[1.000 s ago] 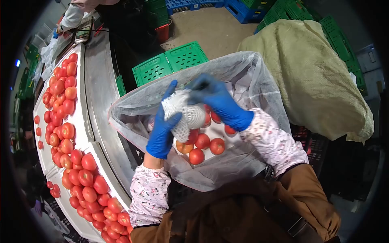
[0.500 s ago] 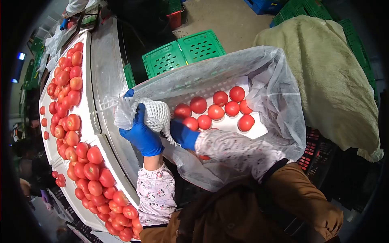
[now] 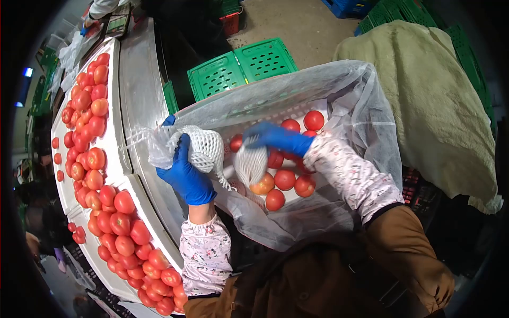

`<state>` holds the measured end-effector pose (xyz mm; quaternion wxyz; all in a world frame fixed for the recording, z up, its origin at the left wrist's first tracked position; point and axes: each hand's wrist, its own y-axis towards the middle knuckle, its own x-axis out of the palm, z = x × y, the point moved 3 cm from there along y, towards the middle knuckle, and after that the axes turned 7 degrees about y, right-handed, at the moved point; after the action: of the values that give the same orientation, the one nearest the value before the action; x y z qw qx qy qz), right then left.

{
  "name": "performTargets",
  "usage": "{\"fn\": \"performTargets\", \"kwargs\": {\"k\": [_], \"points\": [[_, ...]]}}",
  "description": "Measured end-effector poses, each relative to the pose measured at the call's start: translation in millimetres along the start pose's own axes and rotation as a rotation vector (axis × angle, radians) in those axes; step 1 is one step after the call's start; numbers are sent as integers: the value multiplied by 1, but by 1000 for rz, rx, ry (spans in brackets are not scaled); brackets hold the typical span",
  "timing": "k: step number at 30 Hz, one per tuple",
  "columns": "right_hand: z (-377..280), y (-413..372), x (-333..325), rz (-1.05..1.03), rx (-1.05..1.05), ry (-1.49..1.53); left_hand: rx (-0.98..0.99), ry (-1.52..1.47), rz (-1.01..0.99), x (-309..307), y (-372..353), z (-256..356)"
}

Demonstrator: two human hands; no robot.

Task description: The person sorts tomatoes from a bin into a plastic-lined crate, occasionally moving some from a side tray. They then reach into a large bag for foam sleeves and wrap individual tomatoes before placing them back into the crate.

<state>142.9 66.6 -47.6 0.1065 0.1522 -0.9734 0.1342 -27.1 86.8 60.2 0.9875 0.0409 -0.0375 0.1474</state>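
My left hand [image 3: 188, 180], in a blue glove, is closed around a bunch of white foam net sleeves [image 3: 201, 150] at the left end of a lined crate [image 3: 366, 100]. My right hand [image 3: 265, 139], also gloved in blue and blurred by motion, holds a single white foam net [image 3: 251, 165] above the crate. The net hangs down beside a pale red tomato [image 3: 263, 184]. Several red tomatoes [image 3: 284, 179] lie on the crate's white bottom, some partly hidden under my right hand and sleeve.
Many tomatoes [image 3: 120, 224] lie on white trays along a metal counter [image 3: 139, 79] at left. A green crate [image 3: 242, 68] stands behind the lined crate. Greenish cloth [image 3: 419, 100] drapes at right. Part of another person [image 3: 103, 9] shows at top left.
My right hand has moved up and right from beside the left hand, with a foam net now hanging from it. More tomatoes show at the crate's near side. The left hand has barely moved.
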Motion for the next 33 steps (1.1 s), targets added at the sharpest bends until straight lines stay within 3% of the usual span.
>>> {"fn": "performTargets", "kwargs": {"k": [1,3,4,5,6,7,8,9,11,12,15,17,19,21,23,25,27,28,29,31,33], "points": [[-16,6,-9,16,64,-135,6,22,-7,1,0,0],[-10,9,-3,9,-138,-606,19,44,-22,3,-1,0],[29,31,11,6,-195,-846,32,69,-25,4,-1,-2],[64,48,26,39,-303,-729,46,94,-28,4,-1,-3],[103,64,40,87,-542,-607,27,77,-8,3,-2,-4],[113,77,64,75,-607,-651,33,77,-17,4,-1,-4],[103,67,86,146,-725,-983,52,75,-17,4,-1,-4],[110,72,97,309,-681,-984,68,72,-16,3,0,-5],[125,80,94,280,-470,-903,47,68,-33,3,-2,-7],[121,77,91,282,-469,-907,50,61,-30,4,-2,-5],[109,57,74,122,-413,-1185,50,32,-30,3,-1,-5],[84,34,43,-7,-405,-693,44,8,-24,2,0,-5],[58,23,23,51,-127,-581,47,57,-26,1,-1,-6],[6,-6,-8,168,-131,-201,37,36,-12,0,-1,-7],[-10,-25,-51,96,13,-69,42,79,-39,3,-1,-6],[-36,-43,-66,34,145,-805,9,43,-62,6,-5,-4],[-76,-56,-62,-24,9,-457,-5,-12,-143,10,-6,-6],[-86,-59,-58,121,-15,-43,-22,-7,-210,14,-8,-1],[-92,-60,-52,113,-15,33,-24,-5,-214,13,-11,-4],[-83,-44,-43,210,-234,-621,-143,-96,-446,20,-12,-12],[-95,-35,-15,290,-188,-184,-109,55,-676,31,-21,-8]]}}
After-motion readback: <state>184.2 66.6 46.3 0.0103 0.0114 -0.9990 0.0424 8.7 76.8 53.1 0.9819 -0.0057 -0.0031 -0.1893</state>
